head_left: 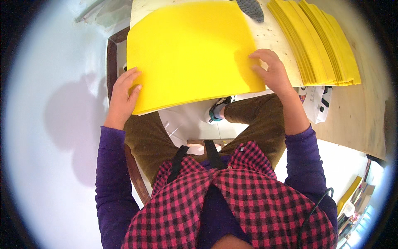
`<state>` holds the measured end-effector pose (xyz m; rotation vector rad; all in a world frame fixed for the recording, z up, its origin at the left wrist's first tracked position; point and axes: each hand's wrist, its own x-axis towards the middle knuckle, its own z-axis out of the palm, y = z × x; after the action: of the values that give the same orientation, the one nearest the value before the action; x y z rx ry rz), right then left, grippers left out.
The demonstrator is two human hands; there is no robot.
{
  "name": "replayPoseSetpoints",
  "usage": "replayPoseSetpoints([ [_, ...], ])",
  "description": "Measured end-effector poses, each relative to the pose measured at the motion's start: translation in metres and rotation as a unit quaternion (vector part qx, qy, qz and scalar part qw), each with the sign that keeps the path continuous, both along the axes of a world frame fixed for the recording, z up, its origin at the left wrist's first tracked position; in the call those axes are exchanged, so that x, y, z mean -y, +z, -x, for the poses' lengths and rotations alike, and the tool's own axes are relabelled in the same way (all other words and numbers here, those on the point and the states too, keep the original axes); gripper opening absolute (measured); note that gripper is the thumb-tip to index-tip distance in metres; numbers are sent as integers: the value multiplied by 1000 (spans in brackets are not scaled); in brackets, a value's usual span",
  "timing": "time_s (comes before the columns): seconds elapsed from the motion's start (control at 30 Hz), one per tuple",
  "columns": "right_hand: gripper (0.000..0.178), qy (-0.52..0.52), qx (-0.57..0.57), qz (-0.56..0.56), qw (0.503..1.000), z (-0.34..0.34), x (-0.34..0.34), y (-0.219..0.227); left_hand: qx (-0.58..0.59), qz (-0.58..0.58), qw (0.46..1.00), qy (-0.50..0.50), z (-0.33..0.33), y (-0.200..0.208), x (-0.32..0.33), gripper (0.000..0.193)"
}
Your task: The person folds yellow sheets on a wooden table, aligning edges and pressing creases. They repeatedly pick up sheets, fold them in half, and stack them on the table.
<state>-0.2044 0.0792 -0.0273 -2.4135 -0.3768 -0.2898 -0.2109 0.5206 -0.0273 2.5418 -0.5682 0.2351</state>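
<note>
A large yellow sheet (190,50), like felt or soft fabric, lies at the near edge of a pale wooden table. Along its front edge, thin layers show beneath, so it seems to top a stack. My left hand (124,91) rests at its near left edge, fingers and thumb apart. At the right edge my right hand (271,70) touches the sheet with fingertips, thumb spread away from the fingers. Both hands look open, with nothing gripped between the fingers.
Two piles of folded yellow sheets (309,41) lie on the table (275,39) to the right. A dark grey textured item (251,10) is at the far edge. Below the table on the right hangs a white printed bag (317,103). A white wall (54,124) stands at the left.
</note>
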Motion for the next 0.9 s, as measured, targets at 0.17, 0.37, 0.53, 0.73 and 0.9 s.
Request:
replayPoseSetpoints([
  [0.17, 18, -3, 9, 12, 1000, -3, -4, -4, -10, 4, 1000, 5, 3, -2, 1, 30],
  [0.37, 10, -1, 23, 9, 1000, -5, -5, -1, 24, -15, 1000, -8, 5, -2, 0, 29],
  [0.53, 6, -5, 23, 15, 1000, -4, -8, 2, 9, -36, 999, -7, 8, 0, -1, 28],
  [0.73, 7, -3, 26, 19, 999, 4, -11, 5, 10, -40, 999, -1, 13, 1, -3, 28],
  [0.9, 7, -4, 29, 19, 999, 7, -13, 5, 7, -37, 999, 3, 18, 0, -3, 29],
])
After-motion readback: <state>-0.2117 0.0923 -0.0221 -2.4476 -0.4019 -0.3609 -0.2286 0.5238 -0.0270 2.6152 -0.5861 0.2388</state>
